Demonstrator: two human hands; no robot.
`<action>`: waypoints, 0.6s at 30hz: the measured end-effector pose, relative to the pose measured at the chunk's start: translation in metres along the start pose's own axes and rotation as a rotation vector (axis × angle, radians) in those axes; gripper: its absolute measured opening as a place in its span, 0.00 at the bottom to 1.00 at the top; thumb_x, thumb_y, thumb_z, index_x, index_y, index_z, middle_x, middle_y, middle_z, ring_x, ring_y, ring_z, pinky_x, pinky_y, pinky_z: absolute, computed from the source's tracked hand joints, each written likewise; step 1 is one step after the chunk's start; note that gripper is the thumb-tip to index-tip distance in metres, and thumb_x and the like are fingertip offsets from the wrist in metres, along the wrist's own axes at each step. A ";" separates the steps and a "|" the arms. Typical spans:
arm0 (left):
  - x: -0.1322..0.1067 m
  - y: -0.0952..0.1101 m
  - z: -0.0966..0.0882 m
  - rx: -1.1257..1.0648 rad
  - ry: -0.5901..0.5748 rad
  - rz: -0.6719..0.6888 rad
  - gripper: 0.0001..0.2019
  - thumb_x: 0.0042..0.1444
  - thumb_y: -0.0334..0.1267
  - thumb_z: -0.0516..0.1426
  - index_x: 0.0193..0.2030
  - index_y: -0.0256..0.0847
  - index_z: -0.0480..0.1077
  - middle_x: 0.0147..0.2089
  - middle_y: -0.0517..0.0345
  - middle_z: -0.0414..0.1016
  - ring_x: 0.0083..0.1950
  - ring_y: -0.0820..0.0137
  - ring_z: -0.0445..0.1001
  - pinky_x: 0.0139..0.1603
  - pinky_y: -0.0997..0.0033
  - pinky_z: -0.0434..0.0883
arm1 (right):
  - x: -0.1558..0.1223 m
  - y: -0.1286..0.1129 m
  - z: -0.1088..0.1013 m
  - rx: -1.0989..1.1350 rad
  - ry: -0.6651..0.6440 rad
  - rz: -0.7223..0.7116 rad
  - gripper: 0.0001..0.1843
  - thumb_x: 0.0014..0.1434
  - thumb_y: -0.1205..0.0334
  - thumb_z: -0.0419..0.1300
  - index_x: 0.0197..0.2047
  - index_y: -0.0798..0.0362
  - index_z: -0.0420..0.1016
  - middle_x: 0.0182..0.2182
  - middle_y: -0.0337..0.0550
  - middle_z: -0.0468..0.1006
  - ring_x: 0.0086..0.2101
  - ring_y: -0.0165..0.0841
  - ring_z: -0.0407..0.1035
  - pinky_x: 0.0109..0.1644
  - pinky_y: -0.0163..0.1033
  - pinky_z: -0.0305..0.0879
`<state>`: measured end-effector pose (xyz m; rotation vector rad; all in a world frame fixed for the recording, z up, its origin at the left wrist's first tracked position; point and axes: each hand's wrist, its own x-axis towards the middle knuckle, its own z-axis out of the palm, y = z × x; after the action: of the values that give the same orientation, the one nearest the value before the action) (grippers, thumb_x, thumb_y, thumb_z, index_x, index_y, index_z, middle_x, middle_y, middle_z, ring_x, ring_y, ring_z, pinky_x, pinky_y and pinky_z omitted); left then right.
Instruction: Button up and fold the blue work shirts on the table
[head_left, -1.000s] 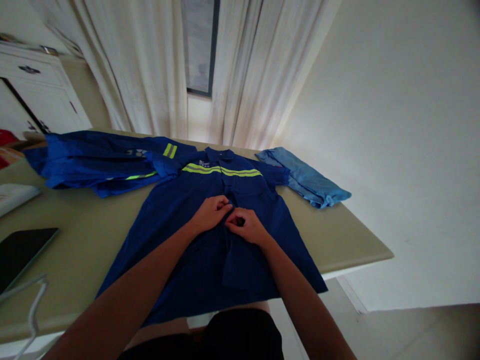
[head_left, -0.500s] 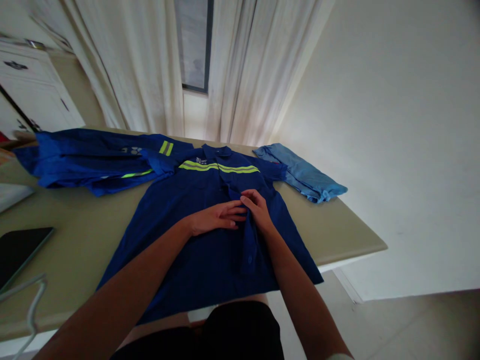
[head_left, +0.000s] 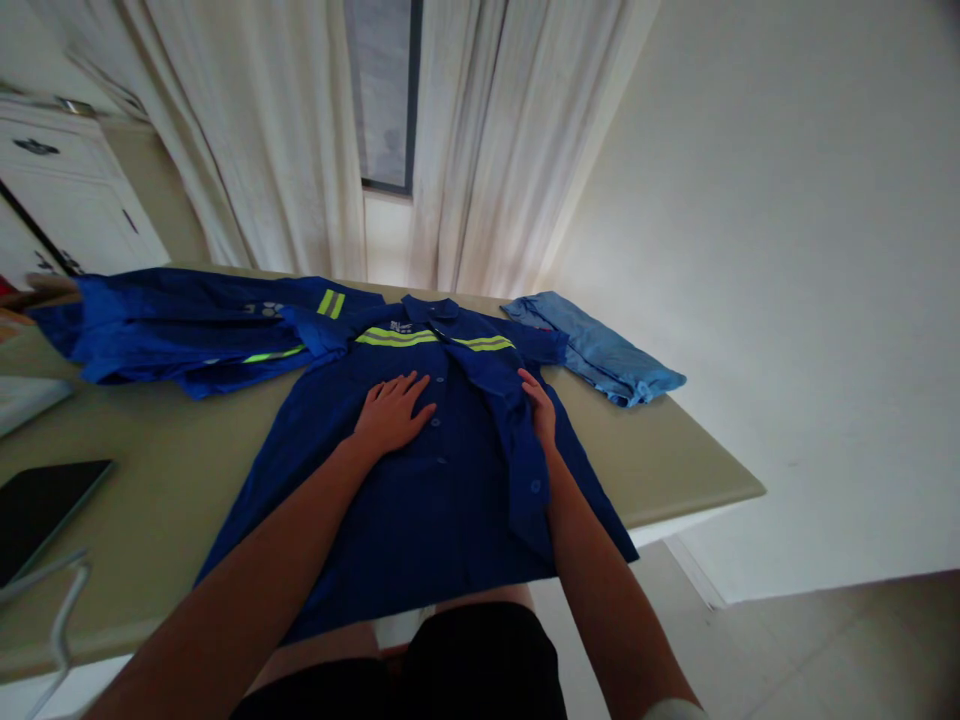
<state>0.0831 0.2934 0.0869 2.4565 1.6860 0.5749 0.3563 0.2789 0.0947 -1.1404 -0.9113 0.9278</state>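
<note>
A dark blue work shirt (head_left: 360, 540) lies spread on the table, collar away from me, with a yellow-and-grey reflective band across its chest. My left hand (head_left: 391, 412) rests flat on the left front panel, fingers spread, beside a row of buttons. On the other side, my right hand (head_left: 541, 410) grips the loose front flap (head_left: 517, 430) and holds it turned back to the right. The flap's lower end hangs folded over, showing a button. Part of my right fingers is hidden by the cloth.
Other blue reflective garments (head_left: 172, 325) lie at the left, touching the shirt's sleeve. A folded light blue garment (head_left: 600, 345) sits at the right. On the left are a dark flat device (head_left: 49, 510) and a white cable (head_left: 64, 620). A wall (head_left: 810, 300) borders the table (head_left: 675, 460).
My hands were together at the shirt's middle. The left has moved left and flattened on the cloth; the right has drawn the flap to the right, uncovering buttons.
</note>
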 end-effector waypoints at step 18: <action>-0.077 0.030 0.005 0.185 -0.096 0.022 0.31 0.69 0.51 0.45 0.77 0.47 0.55 0.80 0.52 0.51 0.80 0.55 0.49 0.77 0.44 0.46 | -0.115 0.001 0.023 -0.828 -0.664 -0.469 0.18 0.65 0.59 0.64 0.57 0.49 0.76 0.54 0.47 0.78 0.56 0.40 0.70 0.63 0.46 0.64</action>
<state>0.0869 0.2119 0.0718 2.5835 1.7494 0.3096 0.2947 0.1790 0.0855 -1.2049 -2.1375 0.5241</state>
